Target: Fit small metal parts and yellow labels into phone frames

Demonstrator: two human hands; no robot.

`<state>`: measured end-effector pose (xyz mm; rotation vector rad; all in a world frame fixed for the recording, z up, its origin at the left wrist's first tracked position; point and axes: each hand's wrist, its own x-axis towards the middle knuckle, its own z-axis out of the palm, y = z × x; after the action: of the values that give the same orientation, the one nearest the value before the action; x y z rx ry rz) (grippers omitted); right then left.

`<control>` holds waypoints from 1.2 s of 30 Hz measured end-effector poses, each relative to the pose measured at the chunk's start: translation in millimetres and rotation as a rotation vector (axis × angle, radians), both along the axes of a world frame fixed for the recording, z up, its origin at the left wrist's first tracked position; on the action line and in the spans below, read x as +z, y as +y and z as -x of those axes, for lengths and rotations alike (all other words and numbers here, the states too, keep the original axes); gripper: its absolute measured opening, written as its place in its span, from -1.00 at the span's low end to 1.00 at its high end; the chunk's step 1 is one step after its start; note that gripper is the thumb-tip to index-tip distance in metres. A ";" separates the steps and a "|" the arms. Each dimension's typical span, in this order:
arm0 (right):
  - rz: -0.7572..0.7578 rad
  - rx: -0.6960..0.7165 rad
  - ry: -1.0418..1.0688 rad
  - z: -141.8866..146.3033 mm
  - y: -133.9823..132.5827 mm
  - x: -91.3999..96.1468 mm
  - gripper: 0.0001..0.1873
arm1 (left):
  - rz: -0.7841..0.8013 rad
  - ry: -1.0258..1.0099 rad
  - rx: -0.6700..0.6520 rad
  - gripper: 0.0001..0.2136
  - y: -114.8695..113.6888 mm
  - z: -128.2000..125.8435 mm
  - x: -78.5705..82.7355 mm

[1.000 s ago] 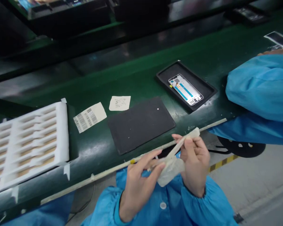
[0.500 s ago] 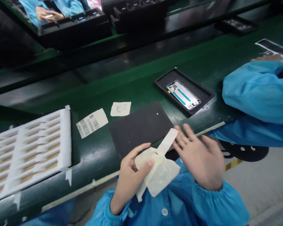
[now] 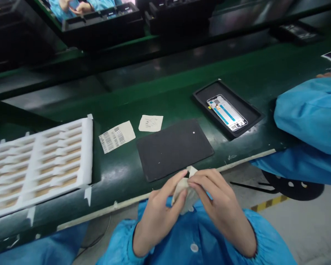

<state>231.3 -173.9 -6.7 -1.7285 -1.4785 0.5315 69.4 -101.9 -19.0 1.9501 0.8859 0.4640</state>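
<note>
Both my hands meet just below the bench edge, over my blue smock. My left hand point(image 3: 161, 215) and my right hand point(image 3: 219, 211) are closed together on a crumpled piece of pale translucent film point(image 3: 185, 191), most of it hidden between the fingers. Right in front of them a black mat point(image 3: 174, 149) lies on the green belt point(image 3: 154, 99). A black tray point(image 3: 228, 108) holding a phone frame point(image 3: 227, 113) with blue strips sits farther right on the belt.
A white foam tray point(image 3: 38, 165) with several slotted rows stands at the left. A barcode label sheet point(image 3: 116, 136) and a small white paper point(image 3: 150, 123) lie behind the mat. Another person's blue sleeve point(image 3: 310, 121) reaches over the belt at the right. Black trays point(image 3: 102, 20) line the far side.
My right hand, open half a second ago, has closed onto the film. The film, spread out with a strip sticking up, is now bunched small between both hands.
</note>
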 end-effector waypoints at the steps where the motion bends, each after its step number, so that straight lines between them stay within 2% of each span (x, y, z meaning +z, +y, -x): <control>1: 0.057 0.044 0.032 -3.1 0.3 0.3 -0.86 | -0.065 -0.007 -0.055 -0.50 -0.3 2.8 -2.3; 5: 0.302 0.263 0.251 -20.8 3.7 3.1 -0.89 | -0.206 -0.035 -0.330 -0.42 2.9 12.1 -6.2; 8: 0.410 0.328 0.361 -32.0 7.2 4.6 -0.89 | -0.170 -0.030 -0.408 -0.42 4.7 15.9 -3.1; 10: 0.423 0.330 0.451 -36.1 9.2 4.8 -0.89 | -0.139 -0.062 -0.373 -0.44 4.6 17.0 -0.1; 13: 0.356 0.302 0.718 -37.5 13.0 2.0 -0.84 | -0.097 -0.071 -0.239 -0.51 5.9 18.0 4.3; 15: 0.251 0.195 0.923 -35.4 16.5 -2.7 -0.80 | -0.077 -0.031 -0.105 -0.59 9.3 19.0 6.4; 17: 0.129 0.020 1.040 -31.3 19.8 -8.7 -0.82 | -0.074 0.006 0.030 -0.66 14.2 20.4 7.0; 19: 0.041 -0.137 1.056 -26.3 22.1 -14.5 -0.85 | -0.080 0.007 0.128 -0.71 18.6 21.9 6.4; 21: -0.005 -0.226 1.033 -21.7 22.7 -18.2 -0.88 | -0.074 -0.007 0.178 -0.76 21.1 22.9 5.1; 24: 0.032 -0.230 1.011 -17.1 21.8 -18.7 -0.89 | -0.039 -0.008 0.188 -0.80 21.2 23.0 3.8; 27: 0.103 -0.203 1.020 -15.0 21.7 -15.4 -0.82 | -0.005 0.011 0.166 -0.82 19.7 21.8 3.6; 31: 0.114 -0.203 1.016 -13.0 23.5 -11.3 -0.70 | 0.013 0.006 0.127 -0.83 18.4 19.9 3.4; 36: 0.135 -0.186 0.959 -10.5 24.7 -11.3 -0.70 | 0.042 0.018 0.072 -0.79 17.8 17.6 2.0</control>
<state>241.8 -149.2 -18.0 -1.3525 -0.6011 1.1659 51.9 -84.1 -17.0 1.8921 0.9718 0.4669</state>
